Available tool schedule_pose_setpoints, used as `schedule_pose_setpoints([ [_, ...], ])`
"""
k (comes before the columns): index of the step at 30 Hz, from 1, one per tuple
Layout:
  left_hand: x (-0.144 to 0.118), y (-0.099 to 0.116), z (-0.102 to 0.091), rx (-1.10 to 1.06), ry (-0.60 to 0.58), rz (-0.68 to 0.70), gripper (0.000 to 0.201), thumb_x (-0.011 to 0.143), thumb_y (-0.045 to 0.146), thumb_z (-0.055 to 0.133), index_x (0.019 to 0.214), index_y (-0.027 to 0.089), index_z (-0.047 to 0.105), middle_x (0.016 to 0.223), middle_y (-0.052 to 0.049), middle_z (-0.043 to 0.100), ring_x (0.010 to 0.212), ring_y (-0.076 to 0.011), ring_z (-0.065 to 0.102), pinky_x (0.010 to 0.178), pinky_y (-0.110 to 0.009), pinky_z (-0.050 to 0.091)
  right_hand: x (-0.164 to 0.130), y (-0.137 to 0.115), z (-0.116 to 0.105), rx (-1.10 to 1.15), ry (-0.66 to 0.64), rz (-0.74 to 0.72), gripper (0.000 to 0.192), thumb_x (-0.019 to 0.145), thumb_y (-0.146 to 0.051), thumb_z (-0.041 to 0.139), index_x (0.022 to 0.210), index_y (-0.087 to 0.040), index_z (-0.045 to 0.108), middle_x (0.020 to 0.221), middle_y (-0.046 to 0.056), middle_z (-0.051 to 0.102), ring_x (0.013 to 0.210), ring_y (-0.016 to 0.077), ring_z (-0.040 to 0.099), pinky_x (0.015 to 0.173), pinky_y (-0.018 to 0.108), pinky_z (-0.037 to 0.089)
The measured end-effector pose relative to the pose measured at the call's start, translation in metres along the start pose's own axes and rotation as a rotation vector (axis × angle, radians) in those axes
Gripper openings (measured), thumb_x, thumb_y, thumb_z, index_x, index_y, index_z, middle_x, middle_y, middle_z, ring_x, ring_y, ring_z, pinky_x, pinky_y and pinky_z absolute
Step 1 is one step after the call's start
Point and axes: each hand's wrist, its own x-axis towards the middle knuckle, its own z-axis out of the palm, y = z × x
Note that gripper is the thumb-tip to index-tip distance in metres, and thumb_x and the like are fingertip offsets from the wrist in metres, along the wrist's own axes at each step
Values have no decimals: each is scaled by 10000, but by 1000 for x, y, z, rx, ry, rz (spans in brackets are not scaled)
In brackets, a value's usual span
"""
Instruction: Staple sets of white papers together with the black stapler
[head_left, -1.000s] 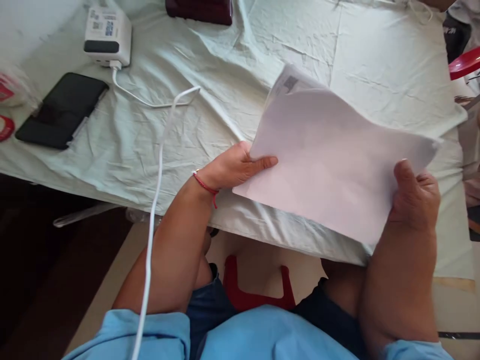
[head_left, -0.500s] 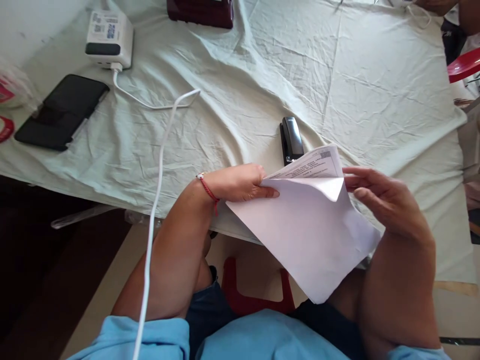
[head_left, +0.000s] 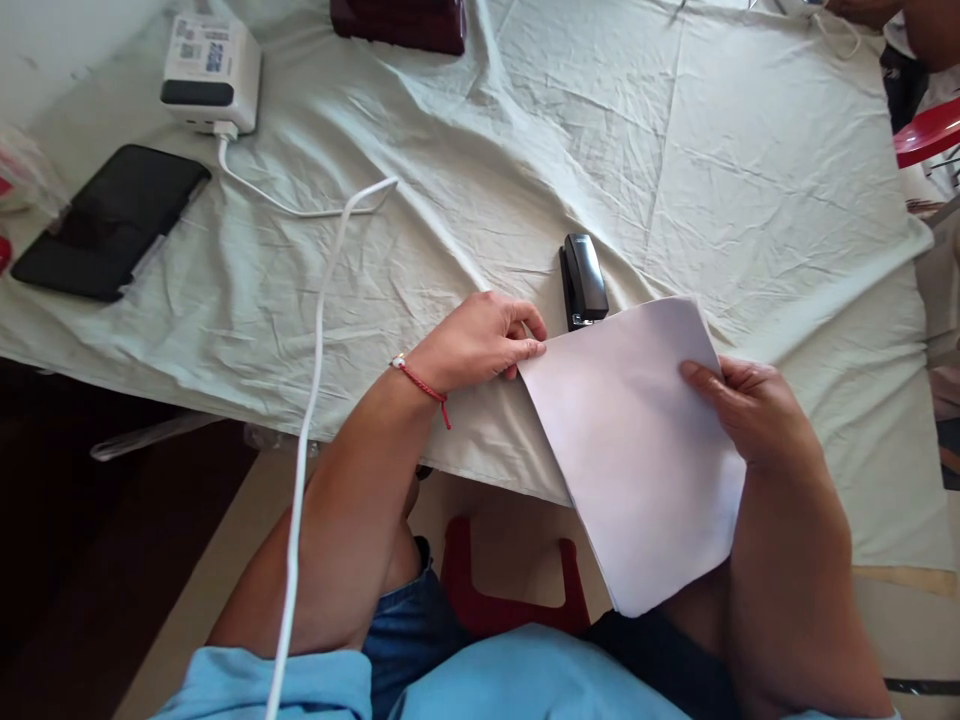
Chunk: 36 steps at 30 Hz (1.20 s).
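**Paper half off the table edge, both hands on it**

While I scan from the left, I see a black phone [head_left: 105,222] lying flat on the pale cloth [head_left: 450,130], a white charger box [head_left: 211,72] behind it, and a white cable [head_left: 319,330] trailing down over the table edge past my left arm. My left hand [head_left: 480,345] sits at the near left corner of the paper [head_left: 637,450], fingertips pressed together on that corner; I cannot tell whether the thumb is under the sheets. Just beyond those fingers lies a black stapler [head_left: 583,280], its near end touching or tucked under the paper's far edge. My right hand [head_left: 750,415] rests flat on the right side of the paper, fingers spread loosely on top, thumb hidden.

Much of the paper hangs past the table edge over my lap. I judge that if either hand lets up, the sheets could slide off or fan apart, since the wrinkled cloth gives them little flat support. The cable hangs close enough to my left arm to snag.
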Motion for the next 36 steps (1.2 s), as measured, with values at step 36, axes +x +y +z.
schedule_pose_setpoints([
  [36, 22, -3, 42, 147, 409, 90, 300, 903, 161, 708, 1198, 211, 720, 823, 0, 751, 805, -220, 682, 829, -386, 518, -11, 11, -27, -74, -90, 404, 337, 779, -561, 897, 752, -235, 815, 725, 79, 802, 578, 225, 720, 467, 328, 573],
])
